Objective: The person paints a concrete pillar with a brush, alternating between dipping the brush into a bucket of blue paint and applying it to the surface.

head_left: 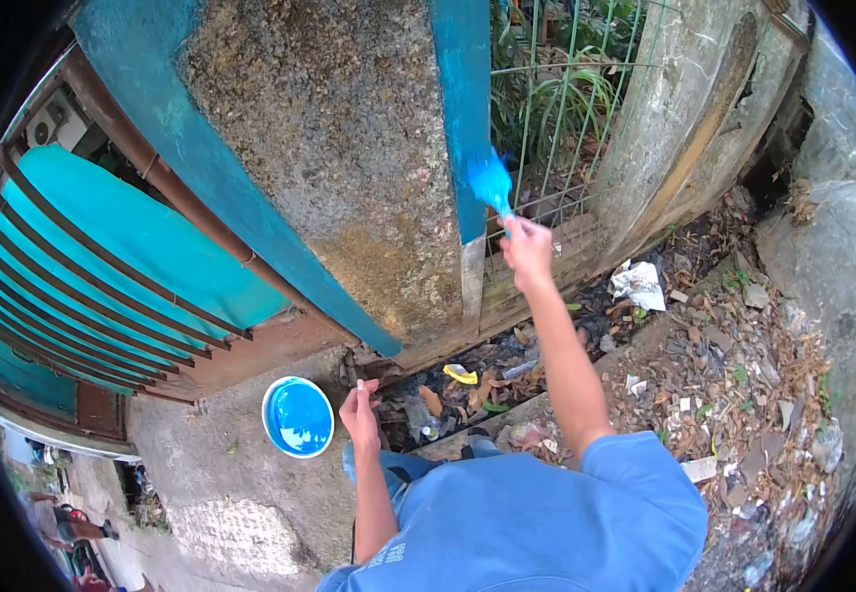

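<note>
My right hand (530,255) is closed around the handle of a paintbrush (490,184). The bristles are coated bright blue and lie against the blue-painted edge strip (462,109) of a rough wall pillar. Lower and to the left, my left hand (360,414) holds nothing, with its fingers loosely bent and partly apart. Just left of it, a round white tub (267,426) of blue paint (300,419) stands on the concrete ground; the hand does not touch it.
Right of the pillar is a green wire fence (561,109) with plants behind. A littered ditch (507,380) runs along the wall's foot. Metal bars (103,286) front a turquoise sheet (142,237) on the left. A person (78,528) shows at the far lower left.
</note>
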`<control>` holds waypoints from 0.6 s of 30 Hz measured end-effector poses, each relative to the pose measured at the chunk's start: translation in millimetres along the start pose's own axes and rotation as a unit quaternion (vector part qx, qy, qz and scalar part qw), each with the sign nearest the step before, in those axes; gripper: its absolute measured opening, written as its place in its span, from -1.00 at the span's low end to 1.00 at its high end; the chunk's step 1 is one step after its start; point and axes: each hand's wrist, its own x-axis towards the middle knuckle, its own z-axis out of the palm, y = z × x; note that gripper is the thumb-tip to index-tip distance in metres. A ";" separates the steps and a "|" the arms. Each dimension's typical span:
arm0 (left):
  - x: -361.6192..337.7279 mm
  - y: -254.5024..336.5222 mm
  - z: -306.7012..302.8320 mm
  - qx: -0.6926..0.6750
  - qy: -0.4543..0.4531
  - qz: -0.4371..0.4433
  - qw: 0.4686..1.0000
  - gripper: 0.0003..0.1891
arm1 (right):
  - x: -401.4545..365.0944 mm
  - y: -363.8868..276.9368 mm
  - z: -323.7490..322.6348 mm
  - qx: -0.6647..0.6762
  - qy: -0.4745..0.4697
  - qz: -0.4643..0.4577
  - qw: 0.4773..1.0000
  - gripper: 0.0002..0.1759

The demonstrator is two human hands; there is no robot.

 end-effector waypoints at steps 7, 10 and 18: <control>0.6 -0.2 2.2 -0.001 -0.011 0.004 1.000 -0.60 | -13.8 133.0 -43.9 -0.129 0.056 0.206 0.968 -0.78; 2.9 -2.2 1.7 0.002 -0.017 0.000 1.000 -0.60 | -4.0 124.3 -34.5 -0.158 0.044 0.173 0.971 -0.79; 4.5 1.5 0.2 0.008 -0.016 0.003 1.000 -0.58 | -17.5 -64.9 17.9 -0.031 -0.045 -0.035 0.998 -0.73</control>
